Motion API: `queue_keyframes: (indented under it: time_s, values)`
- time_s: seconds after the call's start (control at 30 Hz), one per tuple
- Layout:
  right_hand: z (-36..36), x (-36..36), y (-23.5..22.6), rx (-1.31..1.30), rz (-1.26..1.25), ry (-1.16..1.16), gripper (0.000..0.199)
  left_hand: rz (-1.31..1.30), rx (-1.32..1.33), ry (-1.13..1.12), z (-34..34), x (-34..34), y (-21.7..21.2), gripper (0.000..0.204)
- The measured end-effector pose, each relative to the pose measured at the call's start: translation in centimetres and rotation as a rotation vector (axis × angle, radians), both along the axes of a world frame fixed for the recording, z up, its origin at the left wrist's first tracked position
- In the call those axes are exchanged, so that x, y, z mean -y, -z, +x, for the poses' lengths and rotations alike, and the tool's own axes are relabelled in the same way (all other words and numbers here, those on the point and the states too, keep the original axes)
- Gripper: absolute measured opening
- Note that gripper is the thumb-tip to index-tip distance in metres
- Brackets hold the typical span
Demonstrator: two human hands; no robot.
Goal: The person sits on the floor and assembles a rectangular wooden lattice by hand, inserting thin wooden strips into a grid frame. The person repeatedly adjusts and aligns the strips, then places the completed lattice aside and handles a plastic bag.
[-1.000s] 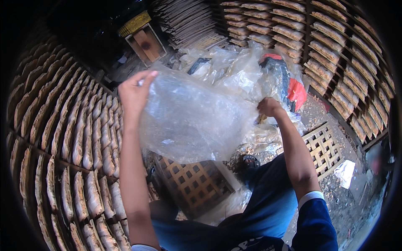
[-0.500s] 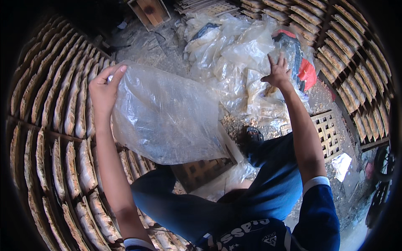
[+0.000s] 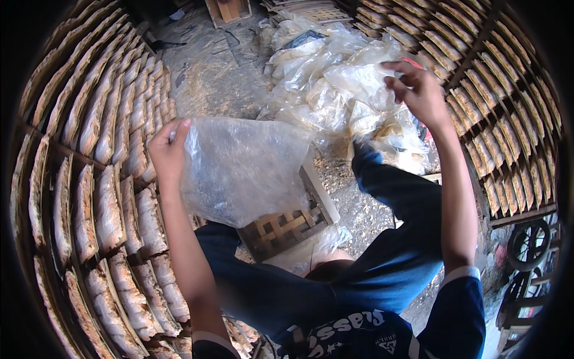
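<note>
My left hand (image 3: 169, 146) pinches the upper left corner of a clear plastic sheet (image 3: 242, 161), thumb uppermost. The sheet spreads out to the right and partly covers a wooden lattice tray (image 3: 323, 188) in front of my legs; the slats show beneath its lower edge. Over on the right, my right hand (image 3: 418, 90) is raised with bent fingers apart and nothing visible in them. Behind and below it lies a crumpled heap of clear plastic sheets (image 3: 323, 78), apparently without contact.
Racks of bark-edged, pale slabs (image 3: 107, 209) curve along my left side, with similar racks (image 3: 472, 102) at right. A wooden box (image 3: 229, 11) stands at the far end. Crumbs litter the floor (image 3: 209, 78). My leg (image 3: 397, 173) reaches toward the heap; a tyre (image 3: 529, 244) sits far right.
The view has shifted. My left hand and the sheet have moved rightward and lower, baring more of the tray. My right hand has turned, its spread fingers now bent, and my leg has extended toward the heap.
</note>
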State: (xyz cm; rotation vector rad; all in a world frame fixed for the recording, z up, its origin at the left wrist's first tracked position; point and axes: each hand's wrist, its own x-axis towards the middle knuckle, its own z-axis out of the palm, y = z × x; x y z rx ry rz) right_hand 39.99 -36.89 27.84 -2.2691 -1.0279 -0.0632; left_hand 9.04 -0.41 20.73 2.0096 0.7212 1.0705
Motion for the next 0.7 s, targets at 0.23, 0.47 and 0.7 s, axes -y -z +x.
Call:
queue_keyframes:
  time_s: [0.23,0.47,0.7]
  values:
    - [-0.2,0.0,1.9,-0.335,0.054,-0.114,0.078,-0.064,-0.094,0.080,1.4,-0.2,-1.2,0.021]
    - [-3.1,-5.2,14.8,-0.287,-0.157,-0.326,0.091,-0.079,-0.208,0.341,2.0,-0.3,-1.6,0.018]
    - [-7.2,-14.5,15.5,-0.293,0.059,-0.688,0.095,0.216,-0.343,0.472,1.9,4.5,-8.6,0.015]
